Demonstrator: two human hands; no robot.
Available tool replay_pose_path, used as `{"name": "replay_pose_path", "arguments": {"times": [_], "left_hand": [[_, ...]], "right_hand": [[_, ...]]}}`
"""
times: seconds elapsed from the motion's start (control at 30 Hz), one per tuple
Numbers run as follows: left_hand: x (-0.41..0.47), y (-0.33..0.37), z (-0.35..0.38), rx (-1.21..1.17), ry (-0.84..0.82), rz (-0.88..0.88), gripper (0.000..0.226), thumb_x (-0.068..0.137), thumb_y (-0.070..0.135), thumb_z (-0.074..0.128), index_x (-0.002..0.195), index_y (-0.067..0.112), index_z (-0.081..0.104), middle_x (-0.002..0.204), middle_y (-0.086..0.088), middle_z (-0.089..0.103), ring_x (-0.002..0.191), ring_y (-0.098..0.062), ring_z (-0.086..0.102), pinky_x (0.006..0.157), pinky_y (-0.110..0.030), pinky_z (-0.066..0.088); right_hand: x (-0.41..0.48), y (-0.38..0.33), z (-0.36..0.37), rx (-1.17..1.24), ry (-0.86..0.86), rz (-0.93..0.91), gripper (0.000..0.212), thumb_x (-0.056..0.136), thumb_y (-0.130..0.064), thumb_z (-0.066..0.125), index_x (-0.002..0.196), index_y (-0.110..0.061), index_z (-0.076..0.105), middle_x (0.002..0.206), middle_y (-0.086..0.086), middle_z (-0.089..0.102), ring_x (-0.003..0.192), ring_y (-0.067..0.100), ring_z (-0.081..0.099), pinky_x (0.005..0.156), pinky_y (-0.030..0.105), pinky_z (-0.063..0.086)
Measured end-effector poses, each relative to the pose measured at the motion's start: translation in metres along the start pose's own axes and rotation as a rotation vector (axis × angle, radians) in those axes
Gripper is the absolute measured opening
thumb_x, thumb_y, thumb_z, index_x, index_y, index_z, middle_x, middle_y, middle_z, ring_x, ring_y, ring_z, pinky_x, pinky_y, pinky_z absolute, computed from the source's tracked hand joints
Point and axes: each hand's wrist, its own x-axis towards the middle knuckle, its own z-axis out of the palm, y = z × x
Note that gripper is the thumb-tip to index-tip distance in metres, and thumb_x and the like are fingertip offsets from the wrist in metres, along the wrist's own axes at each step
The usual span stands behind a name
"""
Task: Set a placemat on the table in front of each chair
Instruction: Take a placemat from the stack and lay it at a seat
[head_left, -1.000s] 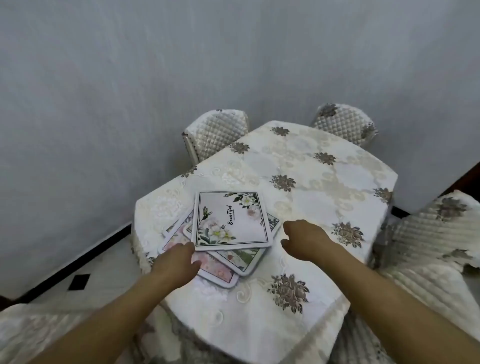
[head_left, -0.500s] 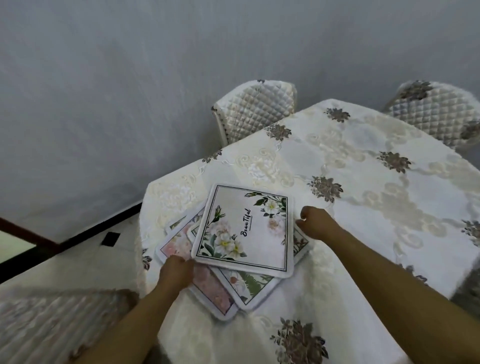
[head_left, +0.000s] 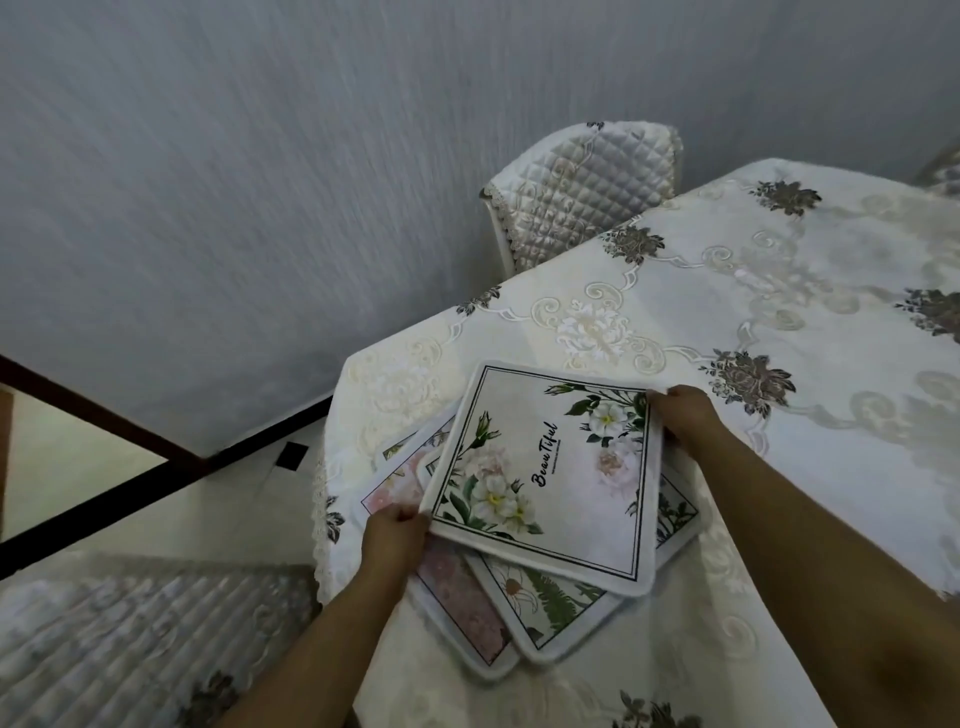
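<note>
A stack of square floral placemats lies at the near left corner of the table (head_left: 810, 291), which wears a cream embroidered cloth. The top placemat (head_left: 550, 478) is white with flowers and black script. My left hand (head_left: 395, 535) pinches its near left corner, and my right hand (head_left: 685, 410) grips its far right corner. That mat looks slightly raised off the pile. Below it lie a green-leaf placemat (head_left: 556, 603) and a pink placemat (head_left: 457, 597), with part of another showing at the right.
A quilted chair (head_left: 582, 192) stands at the table's far left side against the grey wall. Another quilted chair (head_left: 104, 639) is at the near left, below the table corner. Pale floor with a dark skirting shows at the left.
Both hands moved onto the top placemat and took hold of opposite corners. The view shifted left and came closer to the pile.
</note>
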Motion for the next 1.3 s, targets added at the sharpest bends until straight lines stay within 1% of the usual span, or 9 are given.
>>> {"name": "replay_pose_path", "arguments": {"times": [0.1, 0.17, 0.3, 0.47, 0.63, 0.77, 0.87, 1.0, 1.3], "left_hand": [[0.000, 0.011, -0.008, 0.042, 0.047, 0.073, 0.014, 0.088, 0.022, 0.066, 0.075, 0.018, 0.069, 0.076, -0.006, 0.070, 0.071, -0.026, 0.065, 0.072, -0.039, 0.055], [0.002, 0.021, -0.018, 0.060, 0.071, 0.113, 0.013, 0.090, 0.024, 0.065, 0.078, 0.020, 0.069, 0.077, -0.004, 0.070, 0.074, -0.026, 0.067, 0.074, -0.038, 0.057], [0.009, 0.049, -0.041, 0.187, 0.055, 0.227, 0.018, 0.092, 0.027, 0.061, 0.086, 0.011, 0.066, 0.074, -0.007, 0.068, 0.070, -0.028, 0.066, 0.058, -0.029, 0.046], [0.006, 0.086, -0.065, 0.402, 0.002, 0.447, 0.022, 0.096, 0.028, 0.054, 0.090, 0.009, 0.061, 0.086, -0.009, 0.061, 0.082, -0.027, 0.055, 0.072, -0.033, 0.040], [-0.025, 0.117, -0.054, 0.572, -0.139, 0.692, 0.043, 0.097, 0.023, 0.047, 0.055, 0.014, 0.044, 0.054, -0.003, 0.046, 0.060, -0.029, 0.054, 0.054, -0.032, 0.030], [-0.072, 0.135, -0.029, 0.660, -0.246, 0.857, 0.048, 0.097, 0.019, 0.046, 0.050, 0.015, 0.037, 0.045, -0.004, 0.040, 0.045, -0.022, 0.043, 0.051, -0.030, 0.028], [-0.114, 0.143, -0.013, 0.648, -0.293, 0.916, 0.041, 0.094, 0.019, 0.047, 0.054, 0.012, 0.043, 0.051, -0.012, 0.047, 0.048, -0.026, 0.046, 0.051, -0.030, 0.031], [-0.180, 0.140, 0.003, 0.625, -0.325, 0.995, 0.042, 0.094, 0.022, 0.047, 0.052, 0.015, 0.044, 0.048, -0.011, 0.045, 0.045, -0.025, 0.045, 0.052, -0.029, 0.032], [-0.331, 0.059, 0.046, 0.537, -0.310, 0.979, 0.039, 0.095, 0.026, 0.050, 0.059, 0.013, 0.047, 0.050, -0.008, 0.048, 0.047, -0.024, 0.046, 0.052, -0.030, 0.032]], "right_hand": [[-0.007, -0.008, 0.000, 0.013, 0.008, -0.070, 0.022, 0.092, -0.019, 0.061, 0.074, -0.009, 0.052, 0.065, 0.012, 0.048, 0.052, 0.021, 0.044, 0.049, 0.027, 0.034], [-0.023, -0.011, -0.006, 0.003, -0.011, -0.093, 0.026, 0.091, -0.018, 0.061, 0.071, -0.010, 0.046, 0.062, 0.014, 0.044, 0.049, 0.022, 0.044, 0.048, 0.029, 0.034], [-0.079, -0.012, -0.035, -0.114, -0.073, -0.125, 0.032, 0.088, -0.017, 0.063, 0.062, -0.011, 0.045, 0.056, 0.015, 0.051, 0.042, 0.025, 0.059, 0.043, 0.028, 0.040], [-0.172, 0.007, -0.084, -0.131, -0.106, -0.076, 0.034, 0.088, -0.013, 0.061, 0.061, -0.011, 0.040, 0.058, 0.015, 0.047, 0.038, 0.019, 0.040, 0.042, 0.024, 0.026], [-0.267, 0.034, -0.127, -0.019, 0.023, 0.004, 0.035, 0.088, -0.012, 0.060, 0.057, -0.013, 0.043, 0.056, 0.012, 0.047, 0.040, 0.017, 0.033, 0.042, 0.023, 0.026], [-0.335, 0.063, -0.160, 0.061, 0.179, 0.046, 0.030, 0.087, -0.014, 0.059, 0.060, -0.011, 0.047, 0.057, 0.011, 0.051, 0.038, 0.016, 0.037, 0.040, 0.022, 0.027], [-0.379, 0.088, -0.180, 0.117, 0.254, 0.066, 0.027, 0.088, -0.012, 0.058, 0.063, -0.011, 0.048, 0.055, 0.009, 0.049, 0.036, 0.015, 0.036, 0.038, 0.020, 0.026], [-0.429, 0.127, -0.216, 0.234, 0.331, 0.040, 0.024, 0.091, -0.009, 0.058, 0.068, -0.007, 0.050, 0.052, 0.006, 0.046, 0.032, 0.007, 0.036, 0.033, 0.017, 0.027], [-0.475, 0.217, -0.342, 0.227, 0.452, -0.020, 0.030, 0.090, -0.019, 0.056, 0.061, -0.017, 0.050, 0.049, -0.002, 0.046, 0.035, 0.010, 0.033, 0.036, 0.018, 0.023]]}}
